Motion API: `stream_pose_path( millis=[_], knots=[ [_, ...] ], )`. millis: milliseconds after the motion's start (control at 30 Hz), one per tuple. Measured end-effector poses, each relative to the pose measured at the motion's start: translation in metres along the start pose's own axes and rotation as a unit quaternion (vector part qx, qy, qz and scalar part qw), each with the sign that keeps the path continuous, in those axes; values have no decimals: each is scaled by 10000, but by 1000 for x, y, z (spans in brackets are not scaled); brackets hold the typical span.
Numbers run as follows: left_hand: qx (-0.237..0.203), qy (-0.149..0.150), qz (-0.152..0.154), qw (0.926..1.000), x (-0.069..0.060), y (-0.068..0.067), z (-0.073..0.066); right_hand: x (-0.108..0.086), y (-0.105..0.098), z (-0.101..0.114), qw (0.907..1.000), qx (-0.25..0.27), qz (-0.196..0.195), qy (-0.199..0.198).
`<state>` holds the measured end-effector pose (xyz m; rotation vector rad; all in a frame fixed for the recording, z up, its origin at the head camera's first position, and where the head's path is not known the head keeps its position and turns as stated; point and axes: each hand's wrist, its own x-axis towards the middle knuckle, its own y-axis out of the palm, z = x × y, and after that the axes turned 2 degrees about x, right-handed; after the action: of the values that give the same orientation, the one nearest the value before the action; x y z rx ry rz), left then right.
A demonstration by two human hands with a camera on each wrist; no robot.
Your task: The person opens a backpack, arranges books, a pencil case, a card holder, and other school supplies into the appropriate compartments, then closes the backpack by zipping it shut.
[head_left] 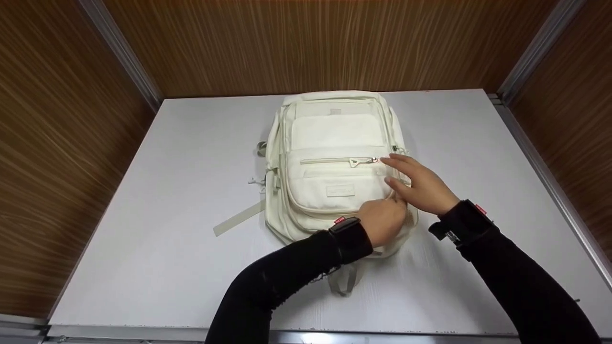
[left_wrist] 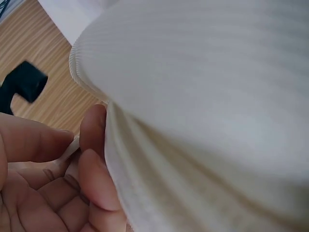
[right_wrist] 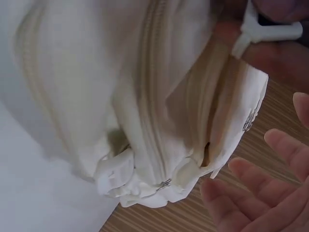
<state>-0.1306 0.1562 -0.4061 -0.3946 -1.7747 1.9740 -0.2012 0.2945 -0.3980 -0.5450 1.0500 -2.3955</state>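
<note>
A cream backpack (head_left: 337, 134) lies flat on the table, front side up. At its lower right edge, my left hand (head_left: 383, 220) pinches a white zipper pull (right_wrist: 277, 33) between thumb and curled fingers. Part of the side zipper beneath it gapes, as the right wrist view shows. My right hand (head_left: 423, 187) hovers over the bag's right edge with its fingers spread and holds nothing. Its fingertips are close to the front pocket's zipper pull (head_left: 354, 162); whether they touch the fabric I cannot tell. In the left wrist view, the bulging pocket fabric (left_wrist: 193, 87) hides much of the bag.
A loose strap (head_left: 239, 218) stretches out to the left of the bag, and a webbing loop (head_left: 345, 282) hangs toward the front edge. The white table (head_left: 143, 239) is bounded by wood-grain panels (head_left: 311, 48) at the back and sides.
</note>
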Motion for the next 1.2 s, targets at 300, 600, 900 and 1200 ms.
stream_pose_path(
  millis=[300, 600, 900, 1200],
  knots=[
    [-43, 8, 21, 10000, 1, -7, 3, -37, 18, -23, 9928, -122, 183, 1177],
    [-57, 101, 116, 9999, 3, -12, 4, -50, 42, -23, 9933, 282, 349, 1067],
    [-3, 170, 53, 9998, 5, -17, 4, -56, 53, -15, 9931, 107, 5, 1168],
    [117, 179, 223, 9995, 14, -25, 5, -62, 62, -8, 9935, 95, -43, 1131]
  ],
)
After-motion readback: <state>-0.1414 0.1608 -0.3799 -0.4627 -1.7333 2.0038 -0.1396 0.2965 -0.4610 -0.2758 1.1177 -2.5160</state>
